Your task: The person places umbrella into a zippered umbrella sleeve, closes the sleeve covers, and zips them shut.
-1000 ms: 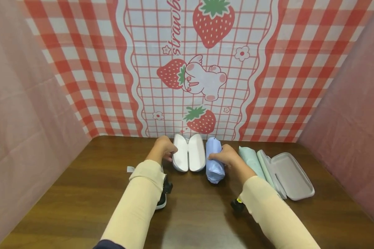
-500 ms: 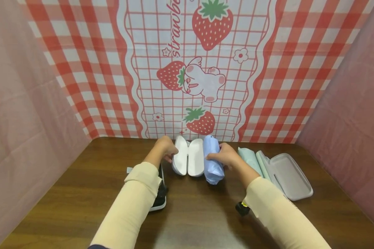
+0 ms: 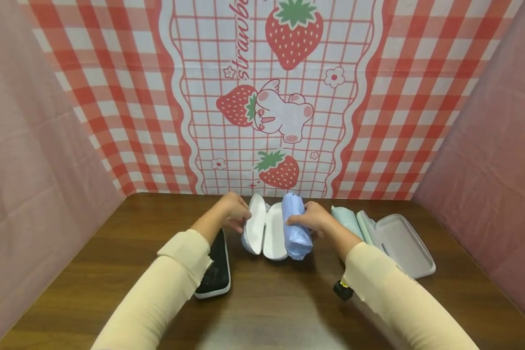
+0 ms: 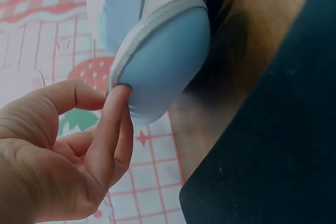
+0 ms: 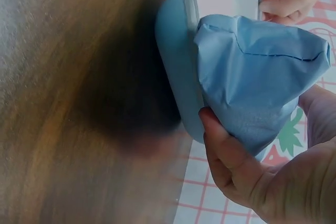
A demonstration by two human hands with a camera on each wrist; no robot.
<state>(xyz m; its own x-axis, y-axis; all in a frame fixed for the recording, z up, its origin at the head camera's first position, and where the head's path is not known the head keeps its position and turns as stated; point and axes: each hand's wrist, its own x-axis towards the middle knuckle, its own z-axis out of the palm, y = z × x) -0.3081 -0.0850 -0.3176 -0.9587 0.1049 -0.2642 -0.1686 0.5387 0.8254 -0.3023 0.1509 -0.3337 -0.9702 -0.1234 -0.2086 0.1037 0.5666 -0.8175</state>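
Observation:
A light-blue hard-shell case [image 3: 273,238] with a white lining stands spread at its middle hinge near the back of the table. My left hand [image 3: 237,212] pinches the rim of its left half [image 4: 170,59] between thumb and fingers. In my right hand [image 3: 311,218] is a blue folded umbrella [image 3: 294,232], gripped around its side. The umbrella overlaps the right half of the case in the head view. Close up in the right wrist view, its creased, stitched fabric end [image 5: 257,72] lies against the case's edge, with fingertips between umbrella and shell.
A black case with a white edge [image 3: 218,270] lies by my left forearm. To the right are a mint-green roll [image 3: 346,219] and an opened grey case [image 3: 404,245]. A checked strawberry cloth [image 3: 284,112] hangs behind the table.
The umbrella has moved left, from beside the case to over its right half. The case's left half has tilted up more steeply, and the case has shifted slightly nearer.

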